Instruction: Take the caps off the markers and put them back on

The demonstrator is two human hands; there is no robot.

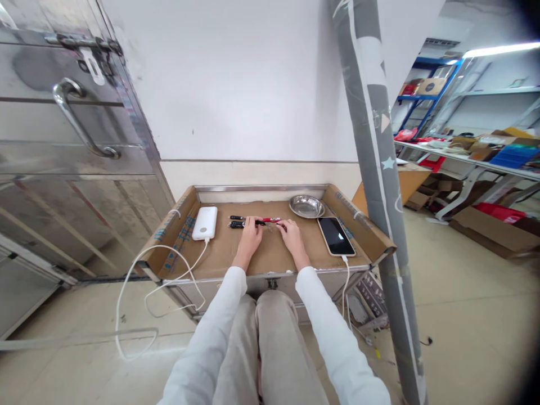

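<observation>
Several slim pen-like items lie crosswise on the brown cardboard top (228,259). Among them are a black pen (237,225) and a red pen (270,220). My left hand (251,235) has its fingers closed on the black pen, whose ends show on both sides of them. A thin clear piece seems to be by its right end, too small to make out. My right hand (292,235) is beside the red pen's right end, thumb and fingers pinched together. What that pinch holds is too small to tell.
A white power bank (205,223) with a white cable (192,273) lies at left. At right are a round metal dish (307,206) and a plugged-in phone (336,236). Raised cardboard sides border the top. A grey wrapped pole (375,169) stands close at right.
</observation>
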